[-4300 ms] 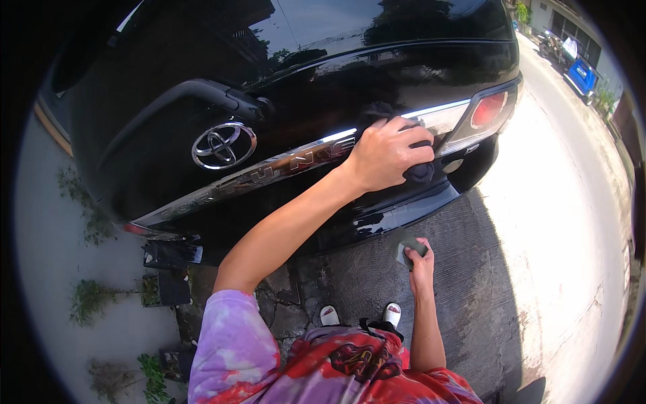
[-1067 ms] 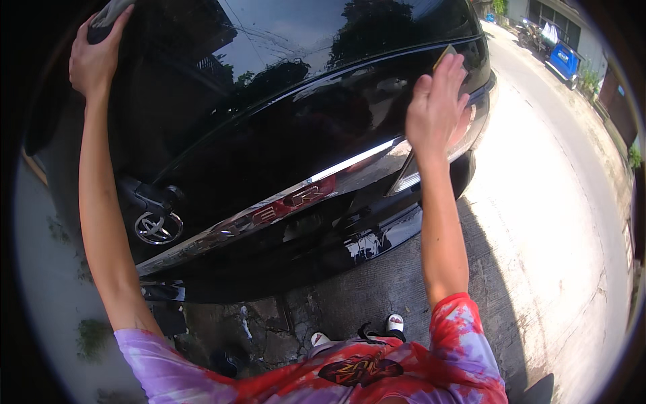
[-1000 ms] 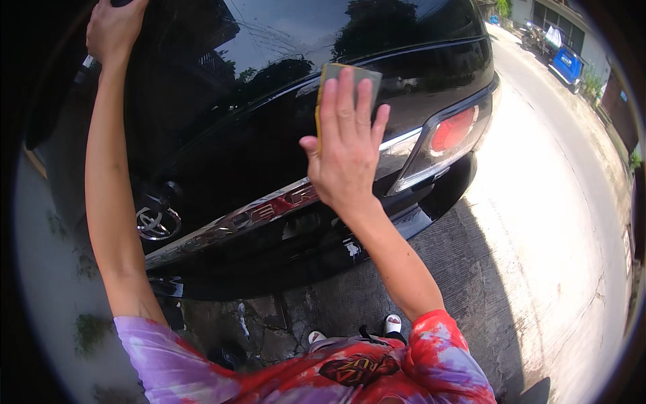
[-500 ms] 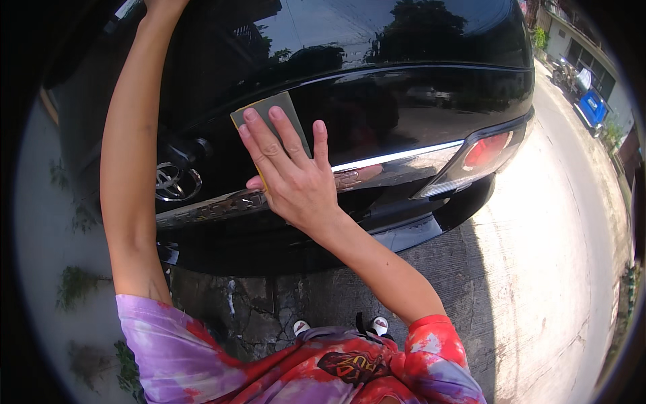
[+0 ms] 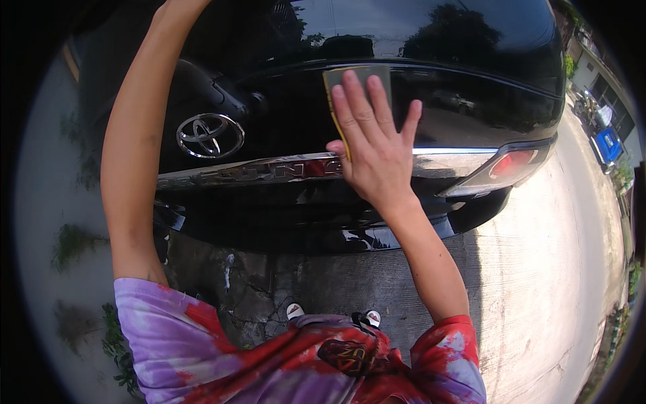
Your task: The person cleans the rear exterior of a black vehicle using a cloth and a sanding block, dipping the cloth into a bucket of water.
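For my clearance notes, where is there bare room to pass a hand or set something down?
A hand could pass over the black panel between the right hand, the tail light and the chrome strip. Something could sit on the sunlit concrete right of the shaded paving. Crowded: wiper arm, round emblem and left forearm cluster at left.

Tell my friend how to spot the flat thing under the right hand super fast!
Find the big black car, then the shiny silver strip across its back. Mostly above that strip, under the spread fingers of the right hand, is a flat, greyish-green pad. Its thin yellow edge sets it apart from the glossy black and silver around it.
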`<state>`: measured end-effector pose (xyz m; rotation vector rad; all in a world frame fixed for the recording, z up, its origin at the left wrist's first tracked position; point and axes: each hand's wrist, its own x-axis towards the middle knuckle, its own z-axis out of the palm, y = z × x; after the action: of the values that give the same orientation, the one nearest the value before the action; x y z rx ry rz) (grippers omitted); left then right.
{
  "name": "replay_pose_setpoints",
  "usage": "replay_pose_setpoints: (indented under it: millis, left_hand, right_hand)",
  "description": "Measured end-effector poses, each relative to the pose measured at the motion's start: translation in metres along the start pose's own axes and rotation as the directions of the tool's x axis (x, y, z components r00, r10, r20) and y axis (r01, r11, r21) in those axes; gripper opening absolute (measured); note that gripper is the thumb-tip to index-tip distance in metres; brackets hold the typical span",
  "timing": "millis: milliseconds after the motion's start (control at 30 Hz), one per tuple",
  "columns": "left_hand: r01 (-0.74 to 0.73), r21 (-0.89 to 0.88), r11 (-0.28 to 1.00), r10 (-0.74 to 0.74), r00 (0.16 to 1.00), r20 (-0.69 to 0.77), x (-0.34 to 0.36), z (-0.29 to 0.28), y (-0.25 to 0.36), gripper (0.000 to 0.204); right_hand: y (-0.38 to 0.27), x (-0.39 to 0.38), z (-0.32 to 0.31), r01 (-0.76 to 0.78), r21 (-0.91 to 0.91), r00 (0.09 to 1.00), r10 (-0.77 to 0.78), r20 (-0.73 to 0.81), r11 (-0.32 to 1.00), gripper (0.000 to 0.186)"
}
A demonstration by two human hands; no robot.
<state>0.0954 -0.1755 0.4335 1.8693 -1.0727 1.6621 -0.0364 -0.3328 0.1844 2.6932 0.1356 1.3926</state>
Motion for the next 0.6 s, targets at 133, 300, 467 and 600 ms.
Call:
replay_pose_setpoints:
  millis: [133,300,467,600]
  left_hand:
    - [0.247,-0.188,0.951,-0.257,0.966,-0.03,-0.035,-0.038,-0.064,0.048]
    - [0.219,-0.016,0.976,-0.216,0.949,-0.231,-0.04,0.001,-0.048,0.05]
    - [0.184,-0.229,0.956,-0.229,0.955,-0.19,-0.052,-0.04,-0.059,0.053]
    - [0.237,0.153,0.959,-0.199,0.953,-0.23,-0.069,-0.015,-0.053,0.052]
  right_hand:
    - [0.178,-0.052,-0.039,-0.544,0.103,0.745,0.535,-0.399,0.833,0.079]
    - [-0.026,0.021,0.01,-0.166,-0.005,0.979,0.164,-0.124,0.986,0.072]
    - [0.025,-0.032,-0.006,0.001,-0.107,0.999,0.005,0.053,0.994,0.063]
    - [-0.012,0.008,-0.002,0.145,-0.024,0.989,-0.144,0.046,0.989,0.061]
